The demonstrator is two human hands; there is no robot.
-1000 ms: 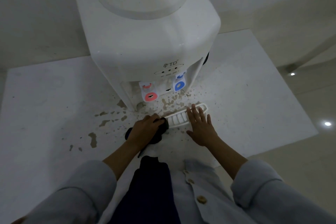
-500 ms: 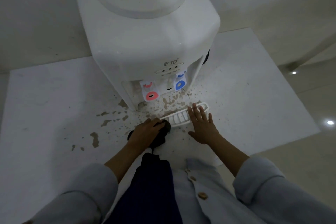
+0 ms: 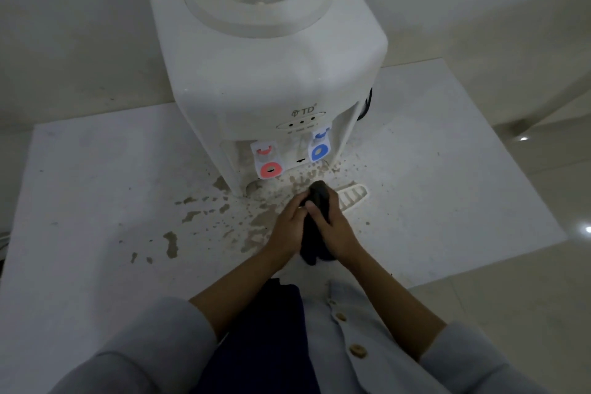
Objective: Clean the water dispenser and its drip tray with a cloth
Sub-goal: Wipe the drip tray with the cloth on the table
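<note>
Hands wring a dark cloth [image 3: 319, 201] before a white water dispenser [image 3: 265, 57] on a stained surface [image 3: 96, 185].

The left hand [image 3: 287, 227] and right hand [image 3: 335, 230] both clamp around the cloth, held together; the white drip tray [image 3: 353, 195] lies just beyond them, below the red tap [image 3: 270, 169] and blue tap [image 3: 319, 150].

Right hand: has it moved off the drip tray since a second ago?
Yes. The right hand left the drip tray, moving toward the left hand, and now grips the dark cloth.

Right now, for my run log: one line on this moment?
left hand: grips cloth | right hand: grips cloth | drip tray: on table
</note>
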